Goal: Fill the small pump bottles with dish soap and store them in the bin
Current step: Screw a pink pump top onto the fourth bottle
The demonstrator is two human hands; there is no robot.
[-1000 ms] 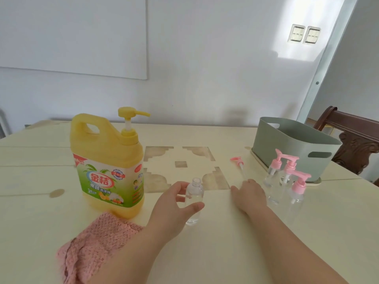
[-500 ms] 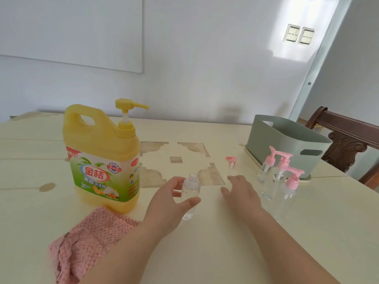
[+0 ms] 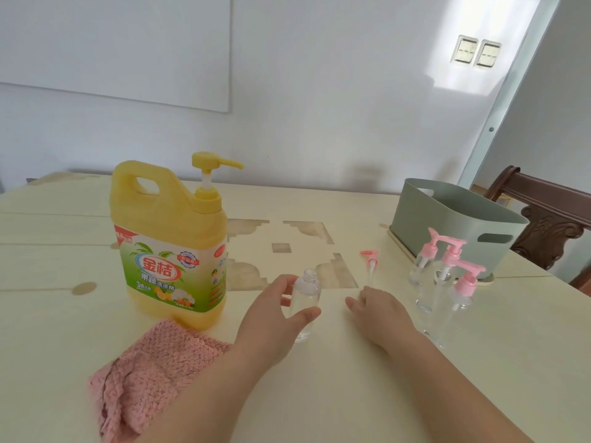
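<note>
A small clear bottle (image 3: 305, 295) without its cap stands on the table, and my left hand (image 3: 273, 318) holds it between thumb and fingers. Its pink pump head (image 3: 370, 260) lies on the table just beyond my right hand (image 3: 377, 310), which rests flat on the surface, apart from the pump. A big yellow dish soap jug (image 3: 169, 244) with a pump stands to the left. Three small clear bottles with pink pumps (image 3: 447, 282) stand at the right, in front of the grey-green bin (image 3: 447, 219).
A pink knitted cloth (image 3: 150, 375) lies at the near left beside my left forearm. A dark wooden chair (image 3: 550, 219) stands behind the bin at the table's right side. The wall runs along the table's far edge.
My right hand has drawn back from the pink pump head toward me. My left hand keeps its hold on the open bottle. The view shifted slightly.
</note>
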